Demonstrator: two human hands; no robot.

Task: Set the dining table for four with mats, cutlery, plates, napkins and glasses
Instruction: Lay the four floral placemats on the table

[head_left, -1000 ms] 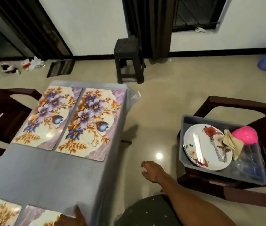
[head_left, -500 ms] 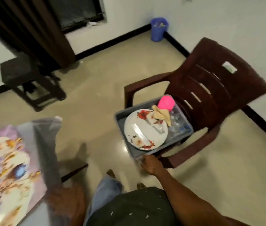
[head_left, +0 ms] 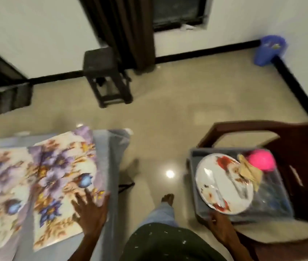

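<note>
1. Two flowered mats point(head_left: 55, 178) lie side by side on the grey table point(head_left: 109, 166).
2. The left hand point(head_left: 91, 211) rests flat, fingers spread, on the nearer mat.
3. A plate point(head_left: 223, 182) with cutlery point(head_left: 239, 187) sits in a grey tub point(head_left: 196, 202) on a brown chair point(head_left: 300, 147).
4. The right hand point(head_left: 219, 226) grips the tub's near rim.
5. A pink ball point(head_left: 261, 160) and a napkin point(head_left: 249, 171) lie behind the plate.

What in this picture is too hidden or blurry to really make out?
All from the head view:
- Cutlery on the top plate: motion blur hides the count and type.
- Glasses in the grey bin: transparent and smeared, number unclear.
- Plates beneath the top one: hidden by it.
- Right hand at the bin's near edge: blur hides whether it grips.
- Mats under the left hand: cut off by the left edge.
</note>
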